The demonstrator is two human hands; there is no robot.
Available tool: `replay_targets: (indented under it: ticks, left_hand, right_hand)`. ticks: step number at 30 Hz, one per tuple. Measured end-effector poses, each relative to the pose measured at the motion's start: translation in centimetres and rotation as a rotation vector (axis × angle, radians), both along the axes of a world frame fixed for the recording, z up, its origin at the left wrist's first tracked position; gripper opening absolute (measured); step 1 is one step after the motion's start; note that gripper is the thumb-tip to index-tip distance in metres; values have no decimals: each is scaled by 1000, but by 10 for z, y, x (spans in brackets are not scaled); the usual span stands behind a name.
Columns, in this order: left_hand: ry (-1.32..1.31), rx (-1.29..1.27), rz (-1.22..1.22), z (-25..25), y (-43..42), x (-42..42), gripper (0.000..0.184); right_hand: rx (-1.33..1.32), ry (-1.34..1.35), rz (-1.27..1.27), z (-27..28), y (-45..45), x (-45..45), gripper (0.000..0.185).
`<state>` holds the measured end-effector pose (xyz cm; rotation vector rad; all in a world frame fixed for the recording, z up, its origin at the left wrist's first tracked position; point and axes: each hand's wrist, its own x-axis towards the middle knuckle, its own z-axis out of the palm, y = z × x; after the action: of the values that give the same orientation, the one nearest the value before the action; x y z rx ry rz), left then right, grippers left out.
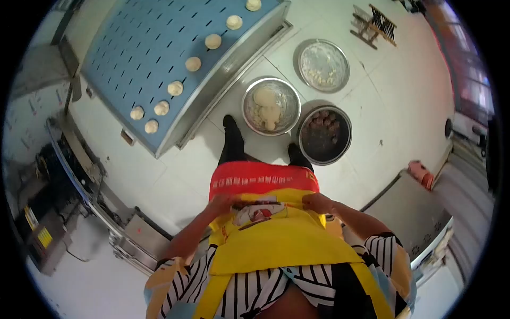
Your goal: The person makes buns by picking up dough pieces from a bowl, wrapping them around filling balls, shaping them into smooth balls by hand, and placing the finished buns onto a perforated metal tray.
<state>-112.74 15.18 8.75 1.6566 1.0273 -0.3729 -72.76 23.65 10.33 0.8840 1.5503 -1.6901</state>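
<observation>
A yellow apron with a printed picture covers my front. My left hand is closed on the apron at its left side, some fingers hidden in the folds. On the opposite side my right hand grips the same yellow cloth between thumb and fingers. The fabric is bunched between both hands. Beyond it hangs a red cloth panel with pale lettering; I cannot tell whether it belongs to the apron.
At upper left, a blue perforated surface carries several dough balls. Floor items ahead: a dough bowl, a pot of dark balls, a floury bowl and a small stool. A metal cabinet stands right, machinery left.
</observation>
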Motion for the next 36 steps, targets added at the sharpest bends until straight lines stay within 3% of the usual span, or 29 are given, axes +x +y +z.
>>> replay_targets:
  ticks: [1,3,4,5,8,11,12,13,15,16,17,18,19,20,21,23,24,26,27,29,33,34,36]
  left_hand:
    - [-72,-11,-243,4,6,-11,30]
    - [-268,-351,393,60,27,-24,30]
    - [-314,-483,518,73,42,-25,31]
    - [-355,-612,647,86,58,-27,32]
    - [-275,-969,647,86,107,-28,38]
    - [-16,-1434,909,84,125,-20,41]
    - [-14,-1542,931,72,115,-25,42]
    - [-18,-1645,955,54,103,-30,43]
    - [96,-1763,974,23,74,-49,42]
    - [164,-1824,985,3,66,-63,41]
    - [57,-1837,803,-30,75,-82,39]
    - [-54,-1841,630,-67,93,-105,38]
    - [-81,-1655,564,-102,124,-100,36]
    - [-85,-1457,484,-137,155,-95,35]
    - [-66,-1264,404,-171,186,-90,36]
    - [-86,-758,571,-203,270,-28,34]
    - [-79,-510,730,-228,297,1,31]
    - [-277,-196,958,-267,316,54,25]
    - [-336,-276,956,-280,314,74,25]
    - [-455,-434,952,-310,309,98,25]
    - [-288,-332,765,-360,294,103,26]
    - [-210,-248,671,-363,298,101,26]
    - [-160,-66,487,-345,313,104,27]
  right_hand:
    - [56,149,-50,-16,-17,1,25]
    - [151,421,-152,-37,-80,-5,26]
    - [291,286,-24,7,-46,-33,27]
    - [324,284,-12,-2,-57,-40,28]
    - [345,365,17,-30,-72,-43,27]
    - [-115,64,-192,-29,-76,-45,25]
    - [-245,190,-242,-30,-87,-40,30]
    - [-277,333,-486,-25,-126,-32,32]
    - [-363,362,-611,-18,-124,-39,38]
    - [-434,427,-483,-40,-119,-48,38]
    - [-508,487,-357,-74,-108,-56,38]
    - [-957,398,-447,-120,-92,-56,32]
    - [-1361,207,-506,-165,-76,-55,27]
    - [-1135,169,-491,-205,-45,-73,19]
    - [-965,535,-1017,-326,-124,-80,22]
    - [179,99,-424,-326,-37,-129,41]
    - [227,52,-154,-371,-56,-149,44]
    - [38,-67,-214,-414,-92,-180,42]
    - [-85,-116,-208,-424,-105,-192,41]
    - [-65,-18,-162,-437,-141,-195,44]
    - [-27,45,-203,-454,-171,-179,49]
    - [-256,7,-149,-471,-164,-180,46]
    - [-317,57,-65,-492,-171,-184,42]
